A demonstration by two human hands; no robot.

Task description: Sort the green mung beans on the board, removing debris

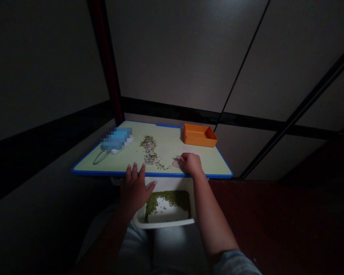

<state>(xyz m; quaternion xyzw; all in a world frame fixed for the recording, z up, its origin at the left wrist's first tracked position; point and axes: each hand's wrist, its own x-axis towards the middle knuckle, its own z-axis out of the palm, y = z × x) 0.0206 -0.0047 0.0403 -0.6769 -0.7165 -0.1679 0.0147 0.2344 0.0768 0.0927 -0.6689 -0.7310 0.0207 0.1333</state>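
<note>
My left hand [134, 190] lies with its fingers spread, the tips on the front edge of a small pale yellow table [126, 168] with a blue rim. On the table top my right hand [190, 163] is closed, fingers curled down beside a small pale patch [176, 163], perhaps grains; what it holds, if anything, is hidden. Left of that hand, a loose spread of green and pale grains [150, 149] trails toward it. Below the table edge, a white basin [166, 224] holds many green grains [177, 198], with its bottom partly bare.
An orange open box [200, 138] stands at the table's back right. At the left lies a blurred-out blue item [116, 138] with a pale loop of cord [101, 156]. Dark panelled walls [172, 57] rise behind the table. Reddish floor [258, 221] shows at the right.
</note>
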